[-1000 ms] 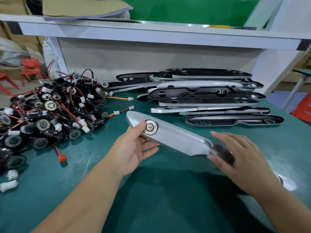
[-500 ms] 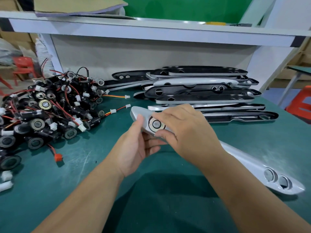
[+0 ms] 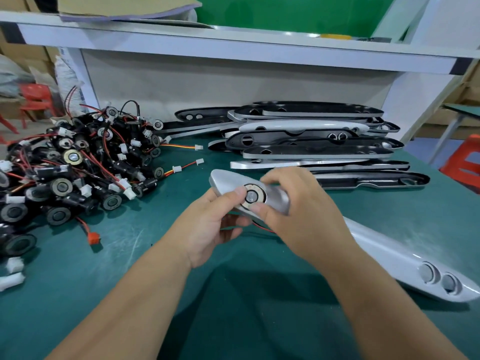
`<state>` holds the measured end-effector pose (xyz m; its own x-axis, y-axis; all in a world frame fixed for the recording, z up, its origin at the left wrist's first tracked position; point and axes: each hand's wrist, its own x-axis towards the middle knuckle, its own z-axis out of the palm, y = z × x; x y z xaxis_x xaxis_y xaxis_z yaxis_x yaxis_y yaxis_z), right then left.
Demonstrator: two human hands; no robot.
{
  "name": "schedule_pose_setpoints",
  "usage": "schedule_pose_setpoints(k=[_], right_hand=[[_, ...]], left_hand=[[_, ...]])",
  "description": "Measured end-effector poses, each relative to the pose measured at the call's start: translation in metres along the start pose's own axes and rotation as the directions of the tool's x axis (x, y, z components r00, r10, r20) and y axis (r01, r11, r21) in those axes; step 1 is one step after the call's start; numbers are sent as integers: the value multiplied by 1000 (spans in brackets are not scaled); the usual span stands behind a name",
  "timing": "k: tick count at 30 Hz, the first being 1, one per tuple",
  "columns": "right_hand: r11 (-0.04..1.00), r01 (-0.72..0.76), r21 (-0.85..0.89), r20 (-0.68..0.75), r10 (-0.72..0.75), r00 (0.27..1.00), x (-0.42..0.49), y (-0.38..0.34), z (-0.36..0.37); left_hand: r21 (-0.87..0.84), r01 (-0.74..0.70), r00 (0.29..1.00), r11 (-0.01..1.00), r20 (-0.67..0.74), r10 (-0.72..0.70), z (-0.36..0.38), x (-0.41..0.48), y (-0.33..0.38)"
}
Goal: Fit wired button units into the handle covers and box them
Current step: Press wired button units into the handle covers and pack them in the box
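Handle cover, silver, lies slantwise on the green desk, its long axis running from upper left to lower right. Left hand grips its upper-left end from below; right hand pinches around the seated button unit. Red wire beneath is mostly hidden. Open desk lies ahead of both forearms.

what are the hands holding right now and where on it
Both hands hold the silver handle cover at its far end: left hand underneath with thumb on top, right hand pinching around the fitted button unit.
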<state>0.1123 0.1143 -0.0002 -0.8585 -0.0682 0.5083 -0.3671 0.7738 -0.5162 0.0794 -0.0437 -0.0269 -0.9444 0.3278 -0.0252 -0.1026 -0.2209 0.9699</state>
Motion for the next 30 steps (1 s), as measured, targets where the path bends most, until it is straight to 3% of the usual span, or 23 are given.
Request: schedule_pose_setpoints(k=[3,5,10,22,30], right_hand=[[959,-276,69,211,257,943,6,6,-10],[949,-314,-29,286,309,907,10,6,-12],[950,-245,-195,304,296,905,9,4,-4],[939,-307,-153,284,339,897,9,1,-4],[935,-270,-231,246,325,913,3,1,0]], left_hand=[[-18,-45,998,999,-49,44,4,0,-3],[-76,-91,991,993,-108,83,10,0,-5],[101,-157,951,982,-253,178,8,3,-7],[246,-50,957,968,-265,117,1,2,-3],[254,-25,975,967,-207,79,0,-2,-1]])
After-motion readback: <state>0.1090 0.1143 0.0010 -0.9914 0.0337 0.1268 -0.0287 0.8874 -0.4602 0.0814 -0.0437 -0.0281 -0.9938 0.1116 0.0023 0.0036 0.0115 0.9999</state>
